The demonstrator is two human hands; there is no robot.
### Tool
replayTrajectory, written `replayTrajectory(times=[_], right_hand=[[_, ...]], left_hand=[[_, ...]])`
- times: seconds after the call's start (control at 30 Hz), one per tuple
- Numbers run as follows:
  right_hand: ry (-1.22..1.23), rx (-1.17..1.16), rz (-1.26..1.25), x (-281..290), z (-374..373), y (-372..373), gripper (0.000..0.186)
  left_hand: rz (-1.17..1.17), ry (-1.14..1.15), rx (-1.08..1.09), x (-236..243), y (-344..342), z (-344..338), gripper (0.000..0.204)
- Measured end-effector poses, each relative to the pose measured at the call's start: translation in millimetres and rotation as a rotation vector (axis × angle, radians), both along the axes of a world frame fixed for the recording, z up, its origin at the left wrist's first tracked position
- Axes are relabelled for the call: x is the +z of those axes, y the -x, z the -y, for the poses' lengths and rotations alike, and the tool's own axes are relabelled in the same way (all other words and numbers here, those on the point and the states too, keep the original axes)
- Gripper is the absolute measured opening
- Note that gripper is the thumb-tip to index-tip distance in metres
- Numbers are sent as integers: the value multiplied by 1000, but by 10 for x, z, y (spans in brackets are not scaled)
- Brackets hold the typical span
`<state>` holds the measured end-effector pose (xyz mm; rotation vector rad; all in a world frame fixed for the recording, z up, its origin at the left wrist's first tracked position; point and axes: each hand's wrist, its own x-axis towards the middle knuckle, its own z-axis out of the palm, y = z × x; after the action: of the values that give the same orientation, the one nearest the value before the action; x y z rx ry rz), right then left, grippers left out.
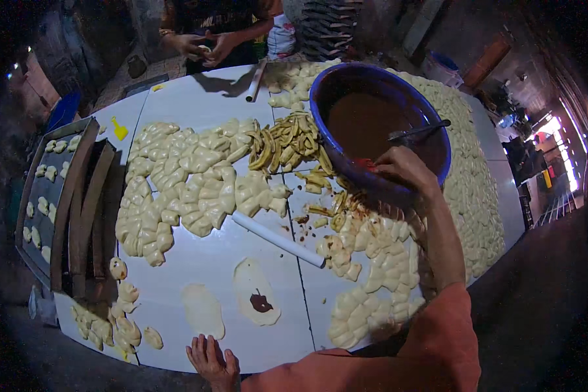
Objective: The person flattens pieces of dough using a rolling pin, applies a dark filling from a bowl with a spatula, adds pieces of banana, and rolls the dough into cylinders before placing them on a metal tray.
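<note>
My left hand point(213, 360) rests at the near edge of the white table point(235, 330), holding nothing, its fingers loosely apart. Just beyond it lie two thin flattened ovals of dough; the left dough oval point(203, 310) is plain, and the right dough oval point(247, 277) carries a dark brown dollop point(261, 302). My right hand point(405, 168) reaches to the near rim of a big blue basin point(445, 153) of brown paste point(366, 124). It is closed on a small red tool point(364, 163), mostly hidden by the hand and rim.
A white tube point(277, 239) lies mid-table, near sliced banana point(287, 140) and many dough pieces point(183, 157). A dark-handled utensil point(419, 130) leans in the basin. Stacked trays point(78, 196) stand at left, by a yellow scraper point(119, 129). Opposite, another person's hands point(209, 49) work dough.
</note>
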<state>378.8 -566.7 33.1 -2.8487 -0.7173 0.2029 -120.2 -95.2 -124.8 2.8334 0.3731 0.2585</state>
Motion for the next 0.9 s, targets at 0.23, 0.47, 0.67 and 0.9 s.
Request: replayTrajectory(times=[0.23,0.47,0.67,0.9], right_hand=[[-357,-308,-441,132,218,-14,37],[-473,-482,-492,237,138,173,35],[-466,-264,-508,576,-328,588,38],[-380,71,-737,293,-1731,1450,31]], left_hand=[[-20,-1,-12,-12,39,13,57],[32,33,8,37,-15,40,57],[120,68,2,113,-117,96,54],[149,95,45,102,-103,104,51]])
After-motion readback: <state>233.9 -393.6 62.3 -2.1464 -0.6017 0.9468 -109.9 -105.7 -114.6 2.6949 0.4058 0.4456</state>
